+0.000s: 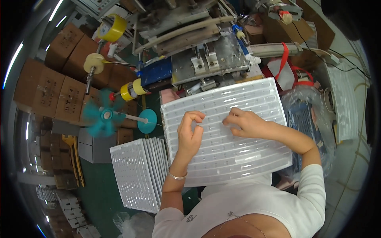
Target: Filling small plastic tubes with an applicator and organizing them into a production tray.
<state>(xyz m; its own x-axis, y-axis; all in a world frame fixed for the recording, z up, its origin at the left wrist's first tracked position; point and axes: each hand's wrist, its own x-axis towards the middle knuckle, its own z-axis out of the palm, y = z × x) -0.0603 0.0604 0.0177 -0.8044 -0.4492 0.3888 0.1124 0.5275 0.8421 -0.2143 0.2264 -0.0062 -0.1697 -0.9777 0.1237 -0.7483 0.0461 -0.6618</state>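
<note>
Hands at work over a big white plastic tray point(238, 154), seen from above by the person wearing the camera. The tray is ribbed, with many long rows of small pockets, and lies across the person's lap area, just in front of a metal machine point(210, 59).

The left hand point(189, 133) rests on the left part of the tray with its fingers curled in toward the thumb, as if pinching something very small; whether anything is between the fingertips cannot be told. A thin bracelet point(177, 175) circles that wrist.

The right hand point(244, 123) lies palm down near the middle of the tray, fingers bent and fingertips touching one of the rows. It grips nothing that can be seen.

To the left of the tray, just beside it, a stack of matching white trays point(137, 178) stands on edge on the green floor. Farther left are a small teal fan point(103, 115) and piled brown cardboard boxes point(51, 87). Rolls of yellow tape point(113, 27) sit on spindles above them. A clear plastic bag point(309, 115) lies to the right of the tray.
</note>
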